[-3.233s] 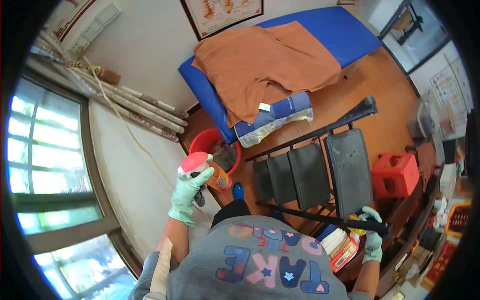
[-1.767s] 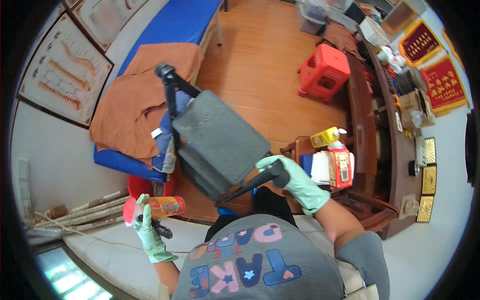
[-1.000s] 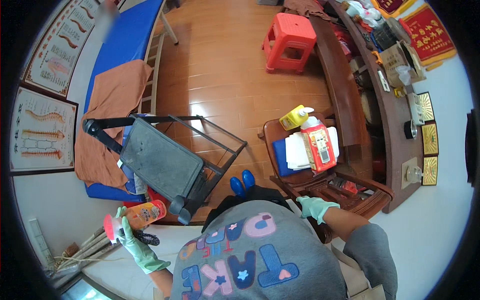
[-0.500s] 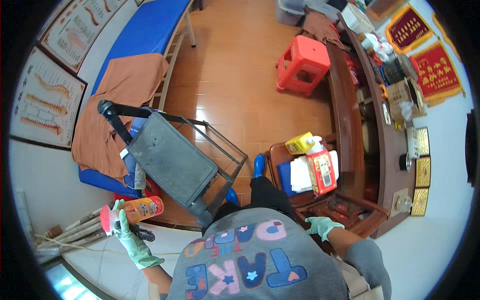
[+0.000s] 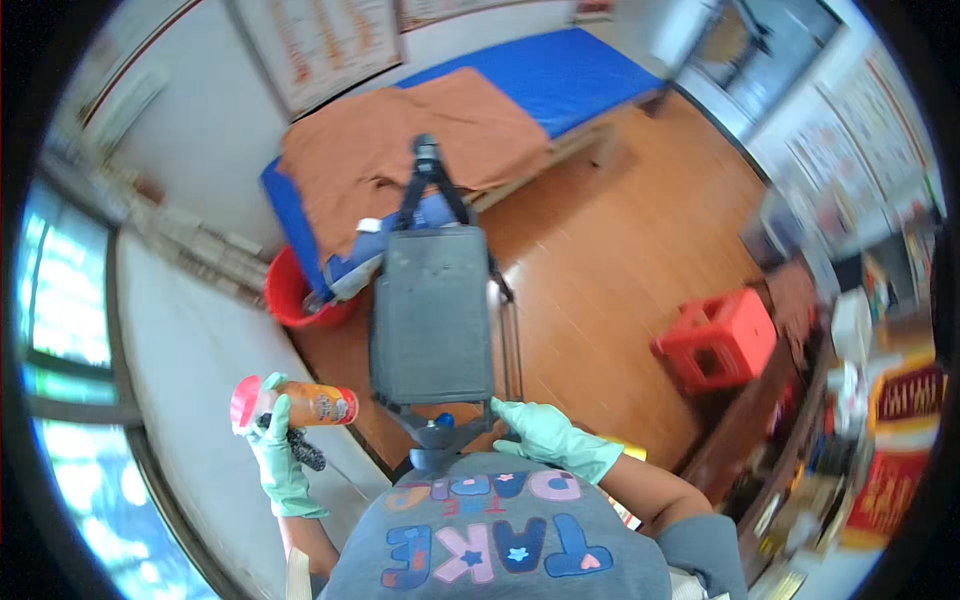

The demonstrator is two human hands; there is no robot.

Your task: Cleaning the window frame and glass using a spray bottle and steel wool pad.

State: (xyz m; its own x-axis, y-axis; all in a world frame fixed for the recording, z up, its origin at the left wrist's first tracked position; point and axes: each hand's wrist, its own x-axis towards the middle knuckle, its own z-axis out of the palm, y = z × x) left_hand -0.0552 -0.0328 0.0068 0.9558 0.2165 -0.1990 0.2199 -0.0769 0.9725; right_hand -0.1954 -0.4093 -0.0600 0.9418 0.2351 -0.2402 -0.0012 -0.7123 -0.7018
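Note:
My left hand (image 5: 278,450), in a pale green rubber glove, is closed round the neck of a spray bottle (image 5: 318,404) with orange contents and a red top. The bottle lies sideways; a dark, mesh-like scrubber (image 5: 305,452) hangs beside the glove. My right hand (image 5: 560,440), gloved alike, has its fingers stretched and parted. Its fingertips reach the near right corner of a dark grey panel (image 5: 432,315) on a black folding frame. Whether they grip the frame is hard to see through the blur. The panel stands right in front of me.
Beyond the frame stands a blue massage bed (image 5: 560,85) with a brown towel (image 5: 400,125) over it. A red bucket (image 5: 300,295) stands by its near end. To the right are a red plastic stool (image 5: 722,340) and a cluttered wooden counter. A window (image 5: 75,300) is at left.
My view has turned left, so the bed and panel appear further right. My right hand has come from beside the wooden chair to the panel's corner. My left hand keeps hold of the spray bottle.

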